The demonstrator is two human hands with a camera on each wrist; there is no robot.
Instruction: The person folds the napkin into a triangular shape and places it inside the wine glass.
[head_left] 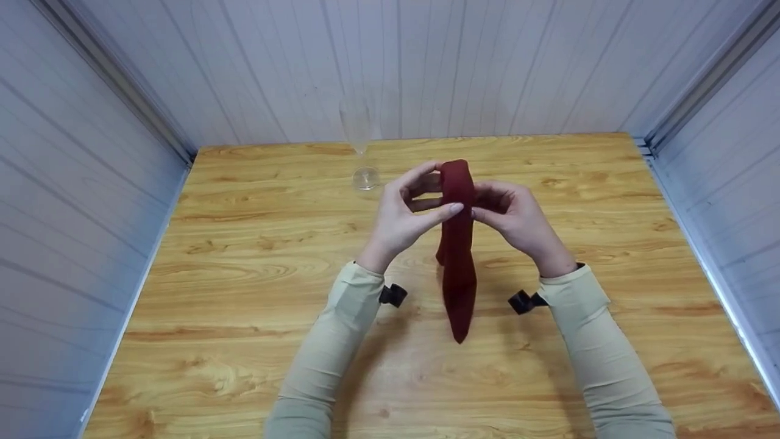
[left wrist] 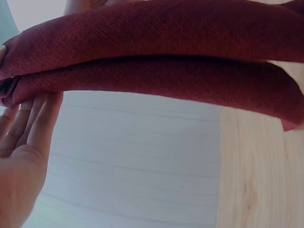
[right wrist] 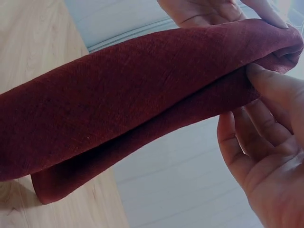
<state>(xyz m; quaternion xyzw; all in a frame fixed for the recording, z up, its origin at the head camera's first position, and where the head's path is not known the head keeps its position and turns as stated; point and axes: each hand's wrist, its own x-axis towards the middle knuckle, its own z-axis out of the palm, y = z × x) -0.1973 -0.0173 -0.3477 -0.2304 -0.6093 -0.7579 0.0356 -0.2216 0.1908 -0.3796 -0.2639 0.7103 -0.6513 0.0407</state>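
Observation:
A dark red cloth point(head_left: 460, 268), rolled into a long strip and bent double at the top, hangs over the middle of the table, its longer end tapering to a point. My left hand point(head_left: 405, 210) pinches it near the fold, thumb on the front and fingers behind. From the other side my right hand point(head_left: 512, 216) holds the same upper part between thumb and fingers. In the left wrist view the two layers of the cloth point(left wrist: 156, 78) run side by side. The right wrist view shows the right thumb pressed at the gap between the layers of the cloth point(right wrist: 133, 90).
A clear stemmed glass point(head_left: 364, 177) stands upright at the back of the wooden table point(head_left: 256, 292), left of the hands. White panelled walls point(head_left: 426, 73) enclose the table at the back and both sides. A small black camera mount point(head_left: 396, 296) sticks out from the left wrist.

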